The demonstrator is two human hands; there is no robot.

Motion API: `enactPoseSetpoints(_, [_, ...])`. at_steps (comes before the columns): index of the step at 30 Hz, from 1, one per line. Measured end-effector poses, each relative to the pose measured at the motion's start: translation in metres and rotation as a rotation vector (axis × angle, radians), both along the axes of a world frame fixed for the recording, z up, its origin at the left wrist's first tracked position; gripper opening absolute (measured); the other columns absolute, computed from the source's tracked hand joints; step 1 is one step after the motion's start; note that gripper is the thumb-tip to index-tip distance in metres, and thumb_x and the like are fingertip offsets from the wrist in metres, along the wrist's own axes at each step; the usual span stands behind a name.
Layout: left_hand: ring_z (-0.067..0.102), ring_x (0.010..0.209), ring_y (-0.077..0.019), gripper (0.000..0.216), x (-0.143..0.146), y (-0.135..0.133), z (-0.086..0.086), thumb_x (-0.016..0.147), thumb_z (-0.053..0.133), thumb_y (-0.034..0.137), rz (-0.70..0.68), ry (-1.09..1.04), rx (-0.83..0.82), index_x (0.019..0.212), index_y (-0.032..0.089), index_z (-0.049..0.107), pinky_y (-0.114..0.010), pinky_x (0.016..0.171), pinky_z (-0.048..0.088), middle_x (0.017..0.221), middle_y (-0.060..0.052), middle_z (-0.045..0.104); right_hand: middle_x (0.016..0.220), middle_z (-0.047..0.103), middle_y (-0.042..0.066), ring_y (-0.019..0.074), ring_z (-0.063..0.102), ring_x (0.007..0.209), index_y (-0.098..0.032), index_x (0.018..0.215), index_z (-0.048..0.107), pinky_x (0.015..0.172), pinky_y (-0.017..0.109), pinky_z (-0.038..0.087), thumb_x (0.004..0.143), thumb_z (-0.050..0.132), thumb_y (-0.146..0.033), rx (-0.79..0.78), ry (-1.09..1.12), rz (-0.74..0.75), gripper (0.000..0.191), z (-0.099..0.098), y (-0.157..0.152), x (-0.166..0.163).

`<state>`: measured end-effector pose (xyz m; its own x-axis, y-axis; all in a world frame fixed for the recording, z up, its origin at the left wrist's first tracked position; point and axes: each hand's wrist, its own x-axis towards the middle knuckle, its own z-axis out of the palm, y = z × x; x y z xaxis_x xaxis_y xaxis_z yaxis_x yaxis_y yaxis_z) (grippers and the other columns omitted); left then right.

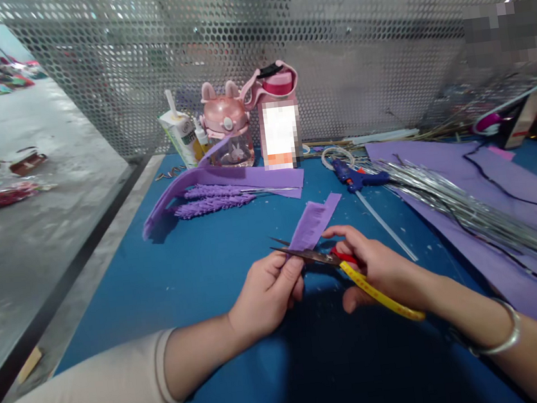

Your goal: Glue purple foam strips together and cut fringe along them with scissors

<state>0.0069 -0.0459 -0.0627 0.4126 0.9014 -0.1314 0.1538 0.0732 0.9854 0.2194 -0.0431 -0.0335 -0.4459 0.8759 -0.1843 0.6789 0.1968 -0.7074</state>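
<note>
My left hand (265,292) pinches the near end of a narrow purple strip (313,220) with a fringed edge, held just above the blue table (200,280). My right hand (377,265) grips red-handled scissors (314,256) whose open blades lie across the strip's near end. A yellow tape measure (380,293) runs under my right hand toward the wrist, which wears a silver bangle (504,336).
Purple sheets (246,178) with finished fringed purple stems (213,200) lie behind. A blue glue gun (355,177), a bundle of silver wires (452,200), a large purple sheet (515,199), two pink bottles (228,128), a juice carton (180,137) and perforated metal wall (326,27) surround them.
</note>
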Motion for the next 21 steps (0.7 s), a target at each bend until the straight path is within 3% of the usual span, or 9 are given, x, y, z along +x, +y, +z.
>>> enactPoseSetpoints(15, [0.042, 0.042, -0.0051, 0.041, 0.0018, -0.0008, 0.0023, 0.089, 0.039, 0.043, -0.001, -0.041, -0.025, 0.063, 0.014, 0.05, -0.016, 0.042, 0.032, 0.05, 0.003, 0.05, 0.069, 0.044, -0.007, 0.011, 0.041, 0.057, -0.026, 0.117, 0.031, 0.053, 0.022, 0.034, 0.074, 0.065, -0.037, -0.011, -0.048, -0.036, 0.055, 0.0008, 0.0018, 0.0006])
enactPoseSetpoints(21, [0.041, 0.041, -0.0048, 0.032, 0.0029, 0.0, -0.0002, 0.089, 0.042, 0.042, 0.029, -0.072, -0.038, 0.077, 0.015, 0.054, -0.015, 0.04, 0.032, 0.05, 0.005, 0.05, 0.074, 0.049, -0.005, 0.0118, 0.046, 0.059, -0.025, 0.117, 0.032, 0.055, 0.023, 0.037, 0.076, 0.061, -0.034, 0.028, -0.059, -0.039, 0.051, -0.0001, 0.0015, 0.0004])
